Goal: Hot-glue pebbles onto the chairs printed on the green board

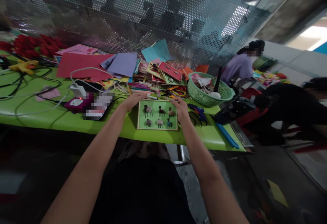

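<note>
A green picture panel (154,116) with a thin pale frame is tilted toward me at the front edge of the table. Two rows of small sheep-like figures with pebble-like bodies and dark heads and legs are on it. My left hand (135,101) grips its upper left corner, fingers partly behind the frame. At the upper right corner, my right hand (180,108) is closed on the edge, thumb and fingers around it. Just right of that hand lies a blue glue gun (198,112) with its dark cord.
Coloured paper (122,65) and craft pieces are heaped behind the panel on the green table (33,113). Rightward stand a green basket (222,94) and a blue tool (227,135). A phone (99,106), power socket (76,104) and cables lie leftward. Two people sit at right.
</note>
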`<act>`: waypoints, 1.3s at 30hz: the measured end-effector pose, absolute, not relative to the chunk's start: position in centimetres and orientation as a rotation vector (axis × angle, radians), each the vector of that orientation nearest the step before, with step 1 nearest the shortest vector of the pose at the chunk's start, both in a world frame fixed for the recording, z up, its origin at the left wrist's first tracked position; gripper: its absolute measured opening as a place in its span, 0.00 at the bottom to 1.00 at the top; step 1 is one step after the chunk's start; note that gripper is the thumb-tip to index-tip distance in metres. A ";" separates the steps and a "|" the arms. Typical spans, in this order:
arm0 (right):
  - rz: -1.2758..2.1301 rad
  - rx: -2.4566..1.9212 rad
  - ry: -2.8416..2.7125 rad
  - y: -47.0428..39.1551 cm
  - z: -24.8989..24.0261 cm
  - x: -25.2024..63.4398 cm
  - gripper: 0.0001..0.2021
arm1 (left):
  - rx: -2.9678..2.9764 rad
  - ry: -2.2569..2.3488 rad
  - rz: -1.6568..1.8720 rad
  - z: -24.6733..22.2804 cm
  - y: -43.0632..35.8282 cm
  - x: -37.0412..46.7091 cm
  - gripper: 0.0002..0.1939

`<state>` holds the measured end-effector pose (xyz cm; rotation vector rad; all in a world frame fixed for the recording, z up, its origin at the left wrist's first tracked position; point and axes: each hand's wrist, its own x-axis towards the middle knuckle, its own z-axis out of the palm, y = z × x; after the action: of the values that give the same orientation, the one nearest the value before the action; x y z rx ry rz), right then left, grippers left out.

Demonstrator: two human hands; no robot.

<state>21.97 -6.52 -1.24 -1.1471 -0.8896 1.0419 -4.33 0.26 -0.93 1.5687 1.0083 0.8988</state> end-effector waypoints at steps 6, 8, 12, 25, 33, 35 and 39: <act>1.006 -1.136 -0.859 -7.0 -1.0 22.1 0.19 | 1.442 1.051 0.946 -1.7 0.7 -4.9 0.26; 1.008 -1.131 -0.860 -7.2 -0.9 22.1 0.19 | 1.445 1.048 0.959 -1.6 0.6 -4.9 0.23; 1.022 -1.128 -0.864 -7.3 -0.8 22.1 0.20 | 1.483 1.023 0.946 -1.1 0.2 -4.7 0.18; 1.100 -1.155 -0.790 -6.6 -1.7 22.6 0.16 | 1.491 0.943 0.977 -1.1 0.3 -4.5 0.18; 1.101 -1.126 -0.787 -6.8 -1.8 22.6 0.16 | 1.396 0.973 1.008 -1.3 0.1 -4.4 0.19; 1.097 -1.124 -0.784 -6.8 -1.9 22.6 0.16 | 1.388 0.985 0.990 -1.4 0.1 -4.3 0.18; 1.078 -1.123 -0.773 -6.8 -1.9 22.5 0.17 | 1.392 1.004 0.981 -1.6 0.3 -4.0 0.16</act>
<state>22.53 -6.85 -1.94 -1.1227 -0.7730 1.0777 -4.05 0.26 -1.55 1.3921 1.0044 0.9814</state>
